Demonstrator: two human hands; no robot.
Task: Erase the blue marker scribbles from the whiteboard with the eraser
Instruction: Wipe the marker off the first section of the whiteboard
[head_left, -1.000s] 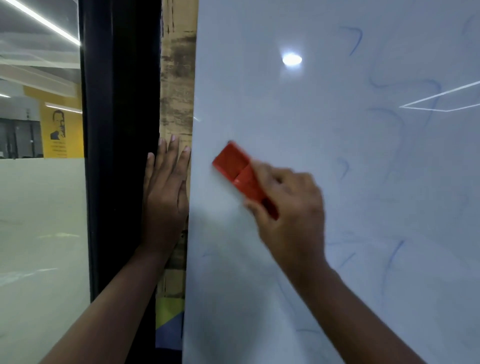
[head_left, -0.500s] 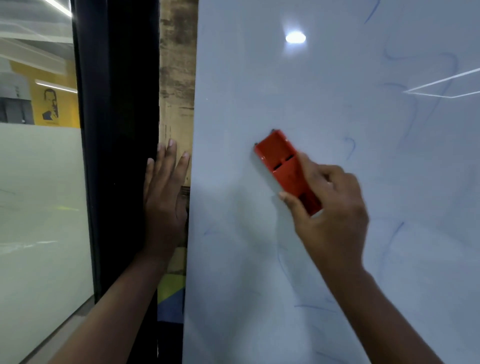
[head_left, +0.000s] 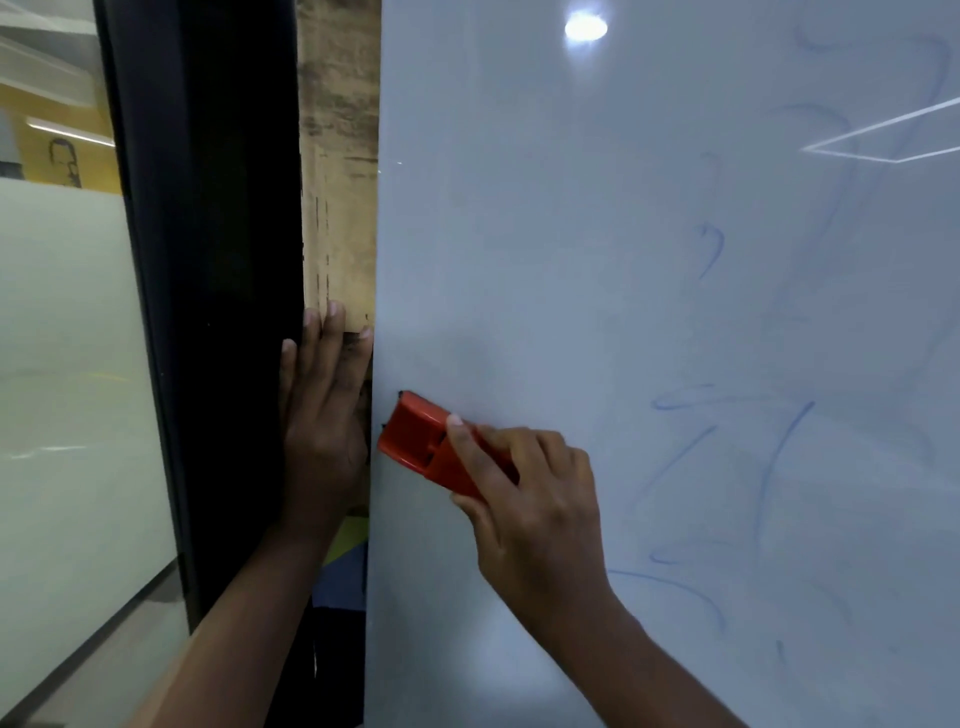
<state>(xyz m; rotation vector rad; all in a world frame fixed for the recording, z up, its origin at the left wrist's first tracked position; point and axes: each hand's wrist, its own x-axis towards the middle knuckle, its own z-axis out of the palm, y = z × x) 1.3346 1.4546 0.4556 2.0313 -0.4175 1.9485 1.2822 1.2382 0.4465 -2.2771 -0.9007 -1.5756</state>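
- Right hand (head_left: 530, 493) grips red eraser (head_left: 423, 441) against whiteboard (head_left: 571, 260), near its left edge.
- Left hand (head_left: 324, 415) lies flat, fingers straight, beside that edge.
- Blue scribbles (head_left: 711, 249) remain at right.

whiteboard (head_left: 571, 260): smooth, glossy sheet that mirrors the ceiling lamps; faint blue marker smears dull its right part.
eraser (head_left: 421, 441): red hard plastic shell, smooth with a slight sheen; a dark edge shows at its left end.
panel (head_left: 337, 182) beside the whiteboard's left edge: brown, matt, worn and stained, like cardboard or raw board.
post (head_left: 208, 260): black, matt.
glass (head_left: 67, 338): frosted, pale, softly reflective.
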